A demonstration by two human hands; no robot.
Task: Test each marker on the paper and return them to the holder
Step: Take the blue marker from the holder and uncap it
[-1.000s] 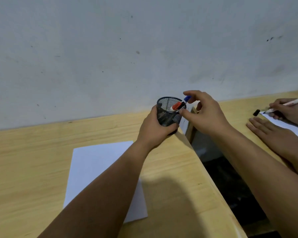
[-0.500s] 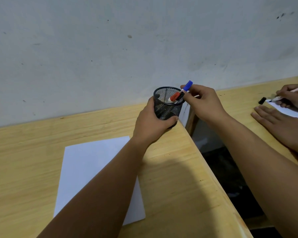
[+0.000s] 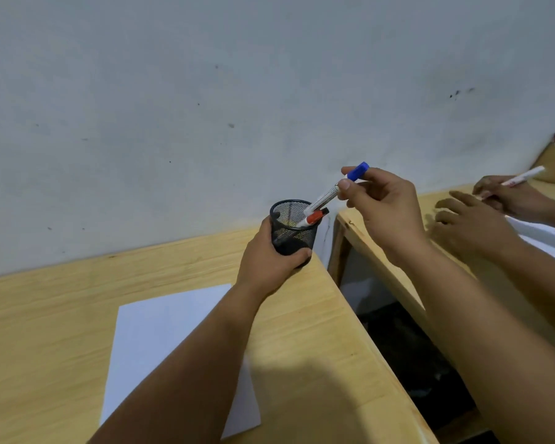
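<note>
A black mesh holder (image 3: pixel 293 224) stands at the far right corner of my wooden table (image 3: pixel 318 331), and my left hand (image 3: pixel 269 257) is wrapped around its lower half. My right hand (image 3: pixel 383 206) pinches a white marker with a blue cap (image 3: pixel 337 189) near its capped end; the marker is tilted, its lower end still inside the holder's rim. A red-capped marker (image 3: pixel 311 217) and a black-capped one lean in the holder. A blank white sheet of paper (image 3: pixel 161 334) lies on the table under my left forearm.
A grey wall rises right behind the table. A dark gap separates my table from a second wooden table (image 3: pixel 394 264) on the right, where another person's hands (image 3: pixel 481 225) hold a white marker (image 3: pixel 523 176) over another sheet.
My right hand has risen up and to the right, drawing the blue-capped marker most of the way out of the holder. My left hand kept its hold on the holder.
</note>
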